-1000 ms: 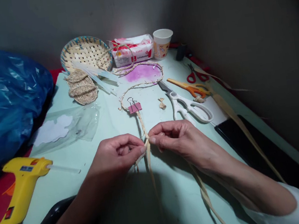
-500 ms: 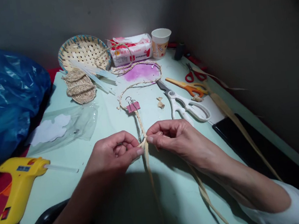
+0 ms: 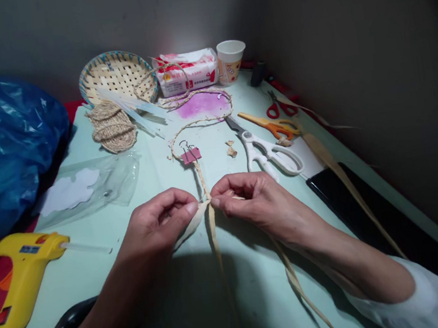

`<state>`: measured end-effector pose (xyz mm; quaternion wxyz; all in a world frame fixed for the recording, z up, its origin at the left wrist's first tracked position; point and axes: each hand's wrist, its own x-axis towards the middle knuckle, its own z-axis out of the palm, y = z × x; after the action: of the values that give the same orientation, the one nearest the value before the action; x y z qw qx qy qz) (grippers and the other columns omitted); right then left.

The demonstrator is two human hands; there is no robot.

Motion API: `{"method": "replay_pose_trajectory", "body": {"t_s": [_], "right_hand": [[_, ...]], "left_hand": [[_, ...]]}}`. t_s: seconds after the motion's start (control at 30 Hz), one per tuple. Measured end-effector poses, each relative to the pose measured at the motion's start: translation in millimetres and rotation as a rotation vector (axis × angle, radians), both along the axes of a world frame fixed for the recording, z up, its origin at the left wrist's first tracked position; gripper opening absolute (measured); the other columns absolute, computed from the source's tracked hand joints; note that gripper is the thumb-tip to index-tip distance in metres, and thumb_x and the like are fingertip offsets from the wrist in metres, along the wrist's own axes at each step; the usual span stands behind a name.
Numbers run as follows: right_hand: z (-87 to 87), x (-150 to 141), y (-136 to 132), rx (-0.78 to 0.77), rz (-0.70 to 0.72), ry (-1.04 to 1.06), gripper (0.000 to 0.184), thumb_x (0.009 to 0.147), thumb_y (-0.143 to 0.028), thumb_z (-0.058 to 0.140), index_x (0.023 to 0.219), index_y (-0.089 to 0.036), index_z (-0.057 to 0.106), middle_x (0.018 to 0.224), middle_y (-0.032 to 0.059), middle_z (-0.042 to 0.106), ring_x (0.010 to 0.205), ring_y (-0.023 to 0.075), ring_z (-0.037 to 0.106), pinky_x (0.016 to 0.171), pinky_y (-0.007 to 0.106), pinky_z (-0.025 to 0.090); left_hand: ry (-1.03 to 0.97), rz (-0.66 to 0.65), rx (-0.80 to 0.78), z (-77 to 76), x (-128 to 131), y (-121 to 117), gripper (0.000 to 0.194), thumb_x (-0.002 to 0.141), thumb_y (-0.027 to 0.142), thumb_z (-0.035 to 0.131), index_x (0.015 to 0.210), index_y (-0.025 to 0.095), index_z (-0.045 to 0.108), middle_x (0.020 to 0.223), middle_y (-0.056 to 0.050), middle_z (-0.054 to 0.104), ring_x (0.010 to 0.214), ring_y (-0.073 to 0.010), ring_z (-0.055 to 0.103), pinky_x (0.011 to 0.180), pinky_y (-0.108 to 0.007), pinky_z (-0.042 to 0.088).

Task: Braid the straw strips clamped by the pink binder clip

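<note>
A thin braid of straw strips (image 3: 202,179) runs down the pale green table (image 3: 243,284) from a pink binder clip (image 3: 191,155). My left hand (image 3: 158,224) pinches a loose strip at the braid's lower end, fingers closed. My right hand (image 3: 252,197) pinches the strips from the other side, thumb and forefinger together. Both hands meet at the braid's working end. Loose flat strips (image 3: 215,240) trail from there toward me, and one longer strip (image 3: 300,288) passes under my right forearm.
White scissors (image 3: 267,149), orange scissors (image 3: 272,124) and red scissors (image 3: 274,107) lie at right. A yellow glue gun (image 3: 19,276) lies front left, near a clear plastic bag (image 3: 88,186). A woven basket (image 3: 117,80), coiled braid (image 3: 111,128), tissue pack (image 3: 186,71) and paper cup (image 3: 231,61) stand behind. A blue bag (image 3: 2,144) is at left.
Both hands have shifted slightly away from me along the braid. My left hand has drawn one strip out to the lower left, so it now shows flat below the thumb.
</note>
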<state>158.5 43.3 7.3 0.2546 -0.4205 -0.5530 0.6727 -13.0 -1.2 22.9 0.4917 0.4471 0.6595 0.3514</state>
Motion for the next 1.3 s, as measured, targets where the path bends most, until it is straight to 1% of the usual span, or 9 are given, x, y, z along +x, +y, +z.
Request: {"method": "replay_pose_trajectory", "body": {"t_s": [0.13, 0.27, 0.37, 0.5, 0.7, 0.8, 0.9, 1.0, 1.3], "right_hand": [[-0.7, 0.0, -0.2, -0.006, -0.008, 0.002, 0.011, 0.083, -0.024, 0.060, 0.080, -0.014, 0.062, 0.063, -0.0037, 0.047, 0.054, 0.0057, 0.034, 0.048, 0.020, 0.024], [-0.6, 0.2, -0.7, -0.031, -0.012, -0.011, 0.012, 0.083, -0.026, 0.059, 0.079, -0.014, 0.062, 0.061, -0.0047, 0.045, 0.052, 0.0054, 0.032, 0.046, 0.020, 0.022], [-0.2, 0.1, -0.6, -0.022, -0.015, -0.025, 0.012, 0.083, -0.026, 0.059, 0.078, -0.015, 0.062, 0.060, -0.0051, 0.044, 0.052, 0.0054, 0.031, 0.046, 0.020, 0.022], [0.8, -1.4, 0.3, 0.000, -0.022, -0.041, 0.011, 0.081, -0.024, 0.059, 0.075, -0.015, 0.062, 0.060, -0.0047, 0.045, 0.053, 0.0059, 0.033, 0.047, 0.020, 0.023], [0.7, -2.8, 0.6, 0.032, -0.023, -0.056, 0.009, 0.078, -0.021, 0.059, 0.073, -0.015, 0.063, 0.059, -0.0045, 0.045, 0.053, 0.0067, 0.034, 0.047, 0.021, 0.024], [0.6, -1.4, 0.9, 0.018, -0.014, -0.040, 0.008, 0.079, -0.021, 0.059, 0.075, -0.015, 0.063, 0.060, -0.0042, 0.046, 0.053, 0.0066, 0.034, 0.048, 0.021, 0.024], [1.2, 0.5, 1.7, -0.016, -0.003, -0.011, 0.010, 0.080, -0.023, 0.059, 0.077, -0.014, 0.063, 0.061, -0.0040, 0.047, 0.053, 0.0062, 0.034, 0.048, 0.020, 0.024], [1.7, 1.3, 2.0, -0.029, 0.005, 0.007, 0.011, 0.081, -0.024, 0.060, 0.078, -0.014, 0.063, 0.062, -0.0037, 0.047, 0.054, 0.0064, 0.035, 0.048, 0.021, 0.024], [1.3, 1.9, 0.8, 0.027, 0.012, 0.001, 0.011, 0.081, -0.024, 0.060, 0.079, -0.014, 0.063, 0.064, -0.0029, 0.048, 0.056, 0.0074, 0.035, 0.050, 0.021, 0.025]], "left_hand": [[0.264, 0.041, 0.110, -0.5, 8.2, -3.7, 0.016, 0.070, 0.033, 0.071, 0.079, 0.022, 0.064, 0.059, 0.007, 0.048, 0.052, -0.0079, 0.034, 0.050, -0.021, 0.029], [0.545, -0.021, 0.249, -2.0, 10.0, -7.4, 0.006, 0.078, 0.028, 0.064, 0.073, 0.024, 0.066, 0.060, 0.006, 0.056, 0.054, -0.0101, 0.046, 0.055, -0.023, 0.036], [0.581, -0.042, 0.327, -4.6, 7.4, -7.9, 0.008, 0.080, 0.027, 0.062, 0.076, 0.025, 0.069, 0.074, 0.005, 0.068, 0.064, -0.0119, 0.057, 0.063, -0.024, 0.041], [0.567, -0.057, 0.327, -7.5, 2.0, -5.7, 0.010, 0.081, 0.028, 0.062, 0.075, 0.025, 0.070, 0.084, 0.003, 0.070, 0.079, -0.0149, 0.062, 0.071, -0.025, 0.044], [0.626, -0.153, 0.279, -5.2, -2.3, -1.9, 0.018, 0.084, 0.029, 0.054, 0.075, 0.025, 0.069, 0.077, 0.002, 0.065, 0.072, -0.0159, 0.057, 0.067, -0.027, 0.039], [0.568, -0.162, 0.217, -3.1, 0.3, -2.0, 0.019, 0.083, 0.028, 0.051, 0.074, 0.024, 0.067, 0.068, 0.002, 0.063, 0.064, -0.0147, 0.053, 0.061, -0.026, 0.036], [0.375, -0.091, 0.106, -2.8, 3.4, -2.2, 0.019, 0.083, 0.030, 0.050, 0.075, 0.022, 0.065, 0.056, 0.004, 0.055, 0.053, -0.0126, 0.045, 0.054, -0.025, 0.033], [0.205, -0.097, 0.072, -3.8, 3.5, -0.3, 0.018, 0.083, 0.033, 0.051, 0.076, 0.020, 0.061, 0.057, 0.004, 0.052, 0.052, -0.0111, 0.041, 0.051, -0.023, 0.031], [0.073, -0.039, 0.048, -0.1, 5.1, 3.1, 0.022, 0.073, 0.036, 0.067, 0.072, 0.017, 0.055, 0.059, 0.005, 0.046, 0.052, -0.0081, 0.037, 0.047, -0.019, 0.026]]}}
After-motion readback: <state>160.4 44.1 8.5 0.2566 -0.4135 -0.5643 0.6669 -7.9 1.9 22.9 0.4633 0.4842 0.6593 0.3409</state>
